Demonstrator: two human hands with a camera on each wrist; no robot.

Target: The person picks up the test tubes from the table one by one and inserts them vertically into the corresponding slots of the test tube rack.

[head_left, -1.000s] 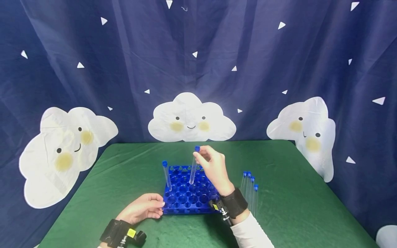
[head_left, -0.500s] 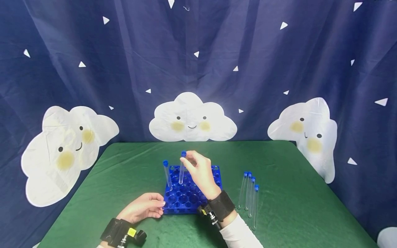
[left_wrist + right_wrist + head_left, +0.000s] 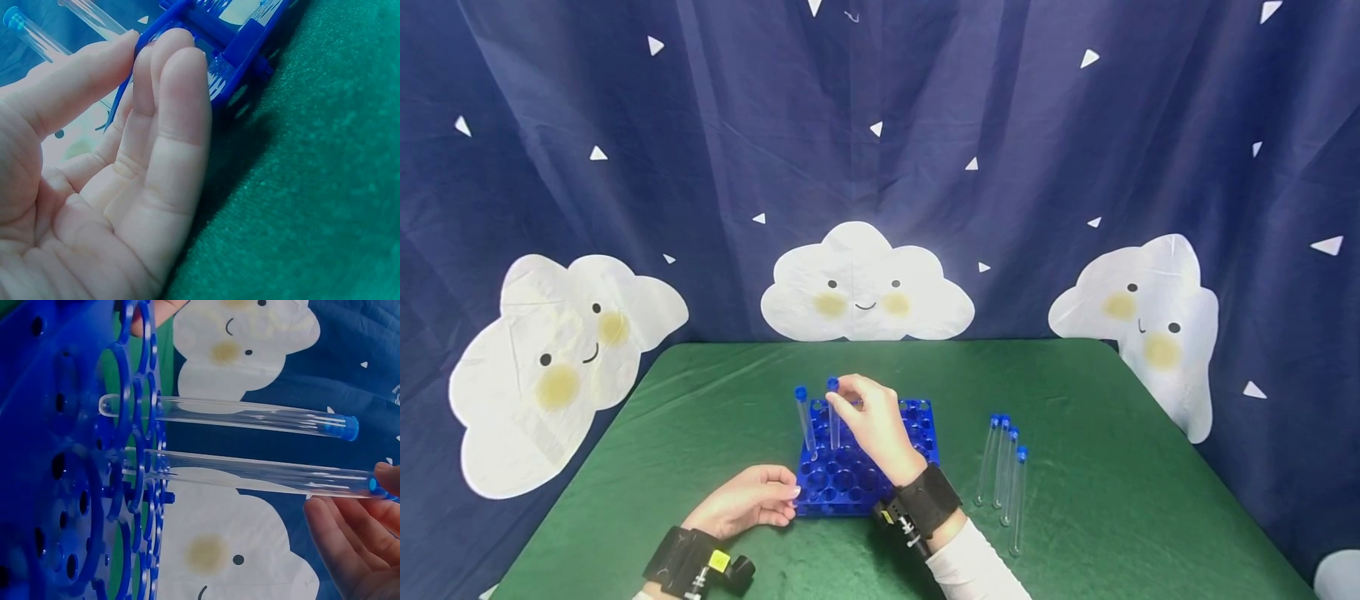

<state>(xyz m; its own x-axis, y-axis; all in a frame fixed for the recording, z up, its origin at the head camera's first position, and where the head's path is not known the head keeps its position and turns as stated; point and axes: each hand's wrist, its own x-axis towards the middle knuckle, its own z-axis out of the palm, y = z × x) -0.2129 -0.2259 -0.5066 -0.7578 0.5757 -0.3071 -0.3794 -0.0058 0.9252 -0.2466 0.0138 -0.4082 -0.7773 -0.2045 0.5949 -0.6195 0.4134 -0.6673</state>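
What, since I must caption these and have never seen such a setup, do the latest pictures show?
There is no robot here, just a person's two bare hands. The wide picture comes from a camera worn on the head, looking forward and down. The two close-ups come from cameras worn on the wrists, one for each hand.

The left hand holds the near left corner of a blue rack full of round holes. The right hand pinches a clear tube near its blue cap; its lower end appears to be in the rack. A second tube stands beside it, leaning slightly. Four more tubes lie right of the rack on the green tabletop.
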